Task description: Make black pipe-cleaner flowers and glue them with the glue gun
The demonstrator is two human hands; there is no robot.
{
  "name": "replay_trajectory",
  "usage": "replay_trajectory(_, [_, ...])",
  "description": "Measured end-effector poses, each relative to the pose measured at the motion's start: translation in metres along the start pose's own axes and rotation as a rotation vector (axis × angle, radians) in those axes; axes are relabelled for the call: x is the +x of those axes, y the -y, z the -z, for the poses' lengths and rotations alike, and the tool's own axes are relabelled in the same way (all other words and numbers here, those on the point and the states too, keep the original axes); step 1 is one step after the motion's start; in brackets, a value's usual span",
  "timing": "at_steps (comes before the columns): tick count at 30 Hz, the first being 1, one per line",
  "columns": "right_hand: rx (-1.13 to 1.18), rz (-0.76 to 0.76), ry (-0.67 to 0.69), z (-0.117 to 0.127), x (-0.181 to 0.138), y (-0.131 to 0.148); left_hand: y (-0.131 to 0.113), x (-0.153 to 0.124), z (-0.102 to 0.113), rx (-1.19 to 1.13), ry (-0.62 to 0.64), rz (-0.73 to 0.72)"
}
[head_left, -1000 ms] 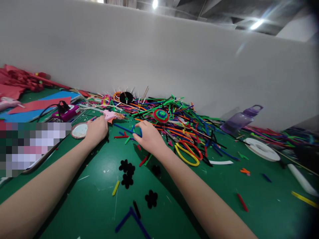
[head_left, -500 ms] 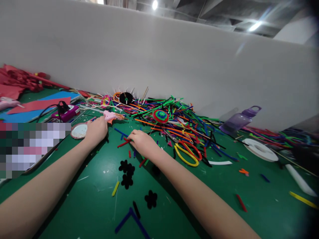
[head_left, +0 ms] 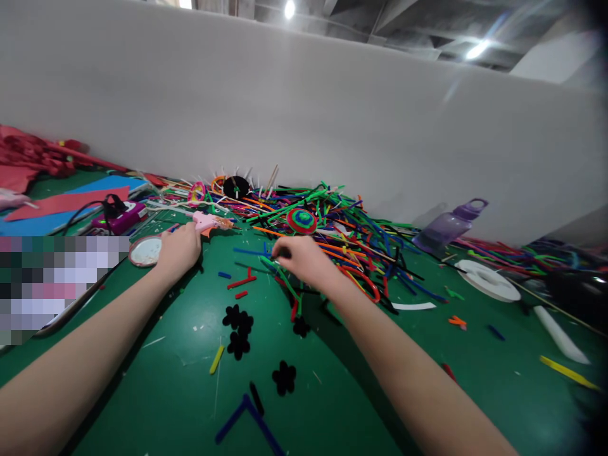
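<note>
My left hand (head_left: 180,253) is wrapped round a pink hot glue gun (head_left: 209,221), its nozzle pointing right. A small round tray (head_left: 146,250) with a pale inside sits beside that hand. Further right, my right hand (head_left: 301,259) is curled in a pinch at short pipe cleaner pieces; a blue piece (head_left: 249,252) and a green piece (head_left: 291,283) run out from its fingertips. Part of them is hidden by the fingers. Cut red pieces (head_left: 241,283) lie to the left. Nearer to me are black felt-like flowers (head_left: 284,378) and a bent blue pipe cleaner (head_left: 246,402).
A heap of coloured pipe cleaners (head_left: 342,221) lies along the pale wall, with a red, green and blue coil (head_left: 302,221) on it. At right stand a purple bottle (head_left: 449,225) and a white tape roll (head_left: 489,280). A purple power strip (head_left: 118,218) is at left.
My right hand has moved right and turned, shifting blue and green pieces and uncovering red ones. It now covers much of the yellow-and-red scissors. My left hand stays on the glue gun.
</note>
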State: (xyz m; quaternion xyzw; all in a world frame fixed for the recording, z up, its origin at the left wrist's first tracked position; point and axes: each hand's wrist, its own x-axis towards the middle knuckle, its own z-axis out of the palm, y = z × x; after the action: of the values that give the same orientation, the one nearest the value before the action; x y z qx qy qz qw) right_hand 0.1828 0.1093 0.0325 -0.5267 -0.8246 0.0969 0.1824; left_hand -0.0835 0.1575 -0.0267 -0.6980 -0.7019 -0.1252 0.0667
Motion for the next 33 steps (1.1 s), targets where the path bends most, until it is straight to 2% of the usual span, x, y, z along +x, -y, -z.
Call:
replay_trajectory(3, [-0.010, -0.108, -0.208, 0.033, -0.002, -0.029, 0.000, 0.000, 0.000, 0.004, 0.001, 0.003])
replay_trajectory(5, [-0.060, -0.205, -0.409, 0.051, -0.004, -0.050, -0.001, 0.000, 0.001, 0.007, 0.001, 0.001])
replay_trajectory(7, [-0.158, -0.259, -0.627, 0.059, -0.008, -0.064, -0.001, -0.001, 0.002, 0.010, 0.000, -0.002])
replay_trajectory(9, [-0.220, -0.213, -0.699, 0.057, -0.014, -0.067, -0.002, -0.001, 0.003, 0.013, 0.000, -0.004])
replay_trajectory(11, [-0.183, -0.119, -0.577, 0.046, -0.022, -0.057, -0.002, -0.001, 0.004, 0.014, 0.000, -0.007])
replay_trajectory(14, [-0.036, -0.045, -0.159, 0.024, -0.035, -0.031, -0.003, -0.002, 0.005, 0.016, -0.001, -0.010])
replay_trajectory(16, [-0.033, 0.006, 0.110, 0.011, -0.041, -0.017, -0.004, -0.002, 0.006, 0.017, 0.001, -0.012])
replay_trajectory(18, [-0.088, 0.053, 0.248, 0.002, -0.044, -0.009, -0.004, -0.002, 0.007, 0.019, 0.001, -0.014])
replay_trajectory(23, [-0.160, 0.039, 0.305, -0.007, -0.038, -0.010, -0.005, -0.002, 0.008, 0.026, -0.001, -0.018])
replay_trajectory(33, [-0.267, -0.026, 0.255, -0.010, -0.031, -0.019, -0.004, -0.001, 0.006, 0.017, -0.008, -0.018])
